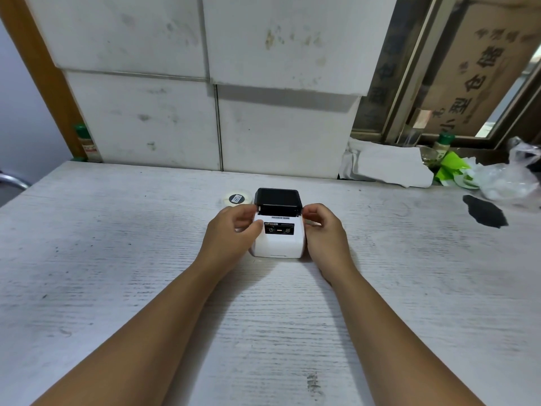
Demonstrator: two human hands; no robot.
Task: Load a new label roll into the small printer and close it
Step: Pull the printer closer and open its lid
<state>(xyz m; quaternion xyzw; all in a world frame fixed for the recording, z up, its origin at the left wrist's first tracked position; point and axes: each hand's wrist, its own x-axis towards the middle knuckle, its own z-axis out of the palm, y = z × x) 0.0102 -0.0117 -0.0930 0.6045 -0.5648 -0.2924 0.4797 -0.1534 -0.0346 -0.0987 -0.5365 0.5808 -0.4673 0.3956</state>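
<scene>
A small white printer (281, 243) with a dark lid (278, 199) stands in the middle of the white table (117, 259). The lid looks down or nearly down over the body. My left hand (231, 232) grips the printer's left side, thumb on its top front. My right hand (323, 230) holds its right side, fingers curled near the lid's corner. A white label roll (235, 198) with a dark core lies flat on the table just behind and left of the printer, touched by neither hand.
Stacked white boxes (205, 83) form a wall along the table's back edge. At the back right lie crumpled white paper (389, 165), green packaging (450, 168), a clear plastic bag (509, 177) and a black scrap (484, 213). A green-capped bottle (86, 142) stands at the back left.
</scene>
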